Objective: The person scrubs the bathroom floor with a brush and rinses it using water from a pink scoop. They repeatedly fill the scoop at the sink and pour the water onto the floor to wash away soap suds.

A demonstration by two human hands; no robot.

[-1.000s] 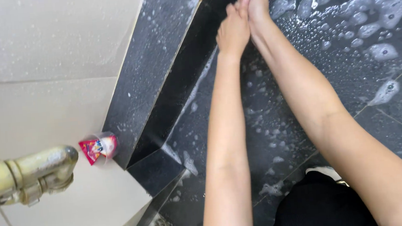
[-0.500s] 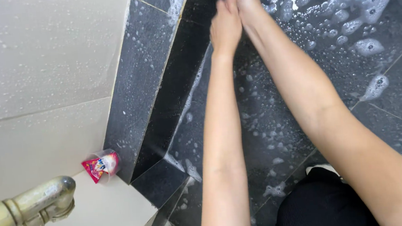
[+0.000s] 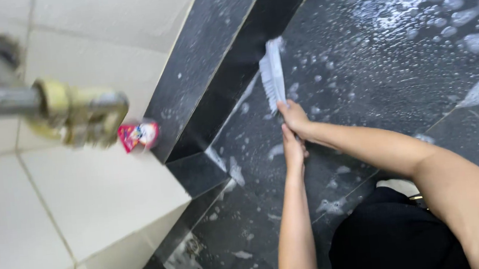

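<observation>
1. Black tile, wet and foamy: the dark floor is covered in suds, and a raised dark curb runs along the pale wall tiles.
2. My right hand is closed round the handle of a white scrub brush; the left hand presses in just behind it, fingers wrapped too.
3. The brush lies bristles-down at the foot of the curb, on the floor seam.
4. Step in hand, as I judge it: scrubbing along that seam. Next stroke calls for steady downward pressure, keeping the bristles tight to the curb.
5. A brass tap juts from the wall, with a small red sachet beyond it.
</observation>
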